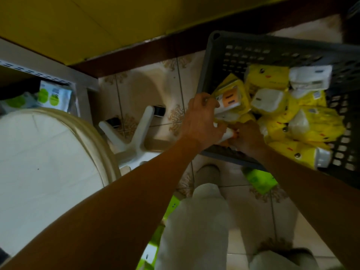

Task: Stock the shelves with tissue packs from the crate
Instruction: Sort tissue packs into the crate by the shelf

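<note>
Head view: my left hand [202, 121] curls round a white-and-orange tissue pack [228, 103] at the near corner of the crate [211, 61]. Whether my right hand [247, 137] grips anything, I cannot tell. These packs look light, squashy and slick-wrapped, so I'd hold across the middle.

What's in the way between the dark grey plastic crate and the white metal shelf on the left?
A cream round chair seat and its white wheeled base stand between the dark grey plastic crate and the white metal shelf, so yellow tissue packs likely go over or around them.
</note>
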The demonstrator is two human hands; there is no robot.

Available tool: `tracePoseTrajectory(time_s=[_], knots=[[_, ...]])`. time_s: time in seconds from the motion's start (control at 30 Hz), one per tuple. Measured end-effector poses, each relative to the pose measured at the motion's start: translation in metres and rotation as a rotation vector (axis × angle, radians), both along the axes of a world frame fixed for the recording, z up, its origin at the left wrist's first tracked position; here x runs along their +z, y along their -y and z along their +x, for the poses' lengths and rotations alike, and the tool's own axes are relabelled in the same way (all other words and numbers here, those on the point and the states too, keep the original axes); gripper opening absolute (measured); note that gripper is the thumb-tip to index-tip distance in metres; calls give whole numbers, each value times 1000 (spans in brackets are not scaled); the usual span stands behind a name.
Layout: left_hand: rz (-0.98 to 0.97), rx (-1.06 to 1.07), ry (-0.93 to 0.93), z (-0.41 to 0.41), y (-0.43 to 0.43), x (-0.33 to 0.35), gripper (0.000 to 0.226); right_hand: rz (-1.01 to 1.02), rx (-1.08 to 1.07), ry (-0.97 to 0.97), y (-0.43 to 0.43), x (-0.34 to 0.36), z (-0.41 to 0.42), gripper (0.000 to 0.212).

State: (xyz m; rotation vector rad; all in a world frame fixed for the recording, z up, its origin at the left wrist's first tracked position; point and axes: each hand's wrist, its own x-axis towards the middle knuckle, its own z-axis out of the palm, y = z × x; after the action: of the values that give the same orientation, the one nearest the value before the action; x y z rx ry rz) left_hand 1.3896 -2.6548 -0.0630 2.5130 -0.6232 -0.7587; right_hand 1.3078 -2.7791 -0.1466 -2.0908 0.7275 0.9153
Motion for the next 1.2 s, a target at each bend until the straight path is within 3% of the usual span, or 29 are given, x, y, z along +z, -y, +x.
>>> tracePoseTrajectory(time_s=[0.13, 0.47, 0.67, 0.83, 1.07, 1.2], knots=[[11, -24, 31, -7, 4, 19, 57, 121, -315, 117, 12, 30, -10, 32], [-59, -44, 59, -55, 46, 116, 56, 85, -684, 471, 85, 173, -65, 34], [-237, -98, 70, -105, 101, 205, 85, 70, -901, 691, 137, 283, -131, 20], [-358, -163, 78, -168, 143, 289, 93, 57, -997, 797, 173, 384, -207, 28], [-603, -440, 142, -236, 212, 416, 94, 16, -1153, 1012, 202, 523, -294, 32], [-701, -597, 208, -255, 231, 465, 88, -79, -1206, 1139, 198, 569, -323, 40]])
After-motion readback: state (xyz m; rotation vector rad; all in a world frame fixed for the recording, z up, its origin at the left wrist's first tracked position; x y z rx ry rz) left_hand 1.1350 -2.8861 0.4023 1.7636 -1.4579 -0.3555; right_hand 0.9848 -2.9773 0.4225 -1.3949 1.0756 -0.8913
